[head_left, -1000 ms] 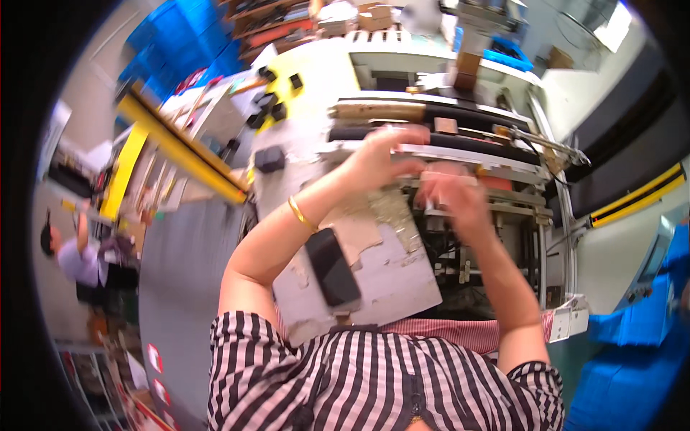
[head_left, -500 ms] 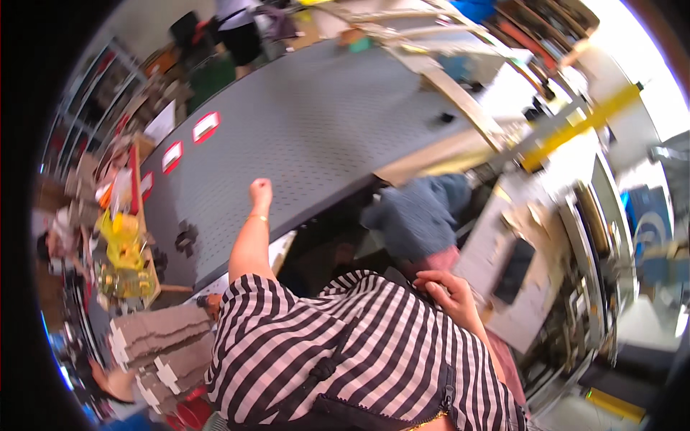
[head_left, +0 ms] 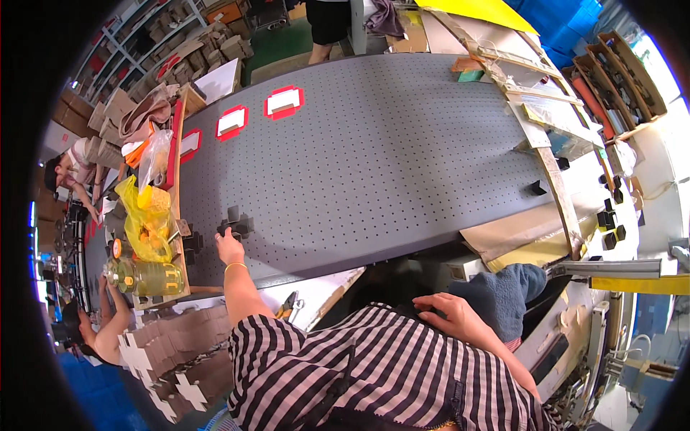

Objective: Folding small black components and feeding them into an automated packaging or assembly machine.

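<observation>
My left hand (head_left: 230, 248) reaches over the grey perforated tabletop (head_left: 345, 158), its fingers closed at the edge of a black cross-shaped flat piece (head_left: 243, 224). Part of that piece is hidden by the fingertips. Another black piece (head_left: 191, 243) lies to its left, by the table's end. My right hand (head_left: 447, 313) rests in front of my body with loosely bent fingers, nothing seen in it. Farther off lie red cut-out sheets with white boards on them: one sheet (head_left: 284, 102) at the far side, a second (head_left: 231, 122), and a third (head_left: 188, 146) near the left end.
A yellow plastic bag (head_left: 147, 226) and a bottle of yellowish liquid (head_left: 154, 279) stand left of the table. Stacked grey-brown cardboard pieces (head_left: 176, 337) are at lower left. A wooden frame (head_left: 553, 169) crosses the right end. Blue cloth (head_left: 507, 294) hangs near my right hand. Other people work nearby.
My view has turned, so the scene sits differently. My left hand, a closed fist over bare tabletop before, has moved left onto the black piece. My right hand stays in front of my body.
</observation>
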{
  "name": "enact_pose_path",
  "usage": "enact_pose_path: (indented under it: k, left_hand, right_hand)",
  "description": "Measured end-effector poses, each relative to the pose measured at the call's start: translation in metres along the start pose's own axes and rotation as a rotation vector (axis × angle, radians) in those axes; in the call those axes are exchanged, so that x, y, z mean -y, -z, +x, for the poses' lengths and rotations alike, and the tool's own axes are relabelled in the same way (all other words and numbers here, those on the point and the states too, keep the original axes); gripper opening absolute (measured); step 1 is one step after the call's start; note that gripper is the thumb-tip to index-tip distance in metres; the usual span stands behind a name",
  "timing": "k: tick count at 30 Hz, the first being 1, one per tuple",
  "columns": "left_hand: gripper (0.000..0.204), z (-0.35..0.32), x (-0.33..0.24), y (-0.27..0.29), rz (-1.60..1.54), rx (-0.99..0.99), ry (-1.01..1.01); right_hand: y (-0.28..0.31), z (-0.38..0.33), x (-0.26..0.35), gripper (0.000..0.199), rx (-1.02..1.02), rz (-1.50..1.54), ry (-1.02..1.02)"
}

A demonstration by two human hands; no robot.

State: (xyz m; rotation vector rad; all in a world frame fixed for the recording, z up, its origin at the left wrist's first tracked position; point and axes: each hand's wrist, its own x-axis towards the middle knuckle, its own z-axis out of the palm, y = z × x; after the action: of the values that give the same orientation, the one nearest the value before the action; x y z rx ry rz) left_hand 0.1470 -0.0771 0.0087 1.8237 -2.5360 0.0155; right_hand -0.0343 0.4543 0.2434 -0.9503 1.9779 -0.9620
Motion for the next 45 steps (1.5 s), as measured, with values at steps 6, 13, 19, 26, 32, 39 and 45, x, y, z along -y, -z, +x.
enact_pose_path:
  k: [6,13,19,26,32,39,45]
  left_hand:
    - [0.013,0.017,-0.046,-0.025,-0.170,0.146,-0.304]
    - [0.011,-0.177,-0.294,0.141,-1.125,0.945,-1.060]
    - [0.015,-0.410,-0.348,0.311,-0.970,0.672,-2.248]
    - [0.015,-0.613,-0.353,0.357,-0.836,0.938,-2.695]
    - [0.016,-0.721,-0.371,0.378,-0.396,1.230,-2.741]
    - [0.040,-0.808,-0.425,0.333,-0.615,0.954,-2.756]
    - [0.044,-0.887,-0.511,0.341,-0.986,1.101,-2.556]
  right_hand:
    - [-0.011,-0.017,-0.007,0.032,-0.057,-0.064,0.046]
    - [0.012,-0.096,-0.025,0.029,-0.479,-0.203,0.201]
    - [0.026,-0.245,-0.017,0.038,-1.091,-0.316,0.106]
    - [-0.038,-0.413,-0.047,0.035,-1.253,-0.242,-0.037]
    - [-0.051,-0.501,-0.070,0.040,-1.428,0.065,-0.052]
    - [-0.008,-0.564,-0.115,0.048,-1.644,-0.287,-0.220]
    - [0.091,-0.638,-0.155,0.058,-1.608,-0.368,-0.258]
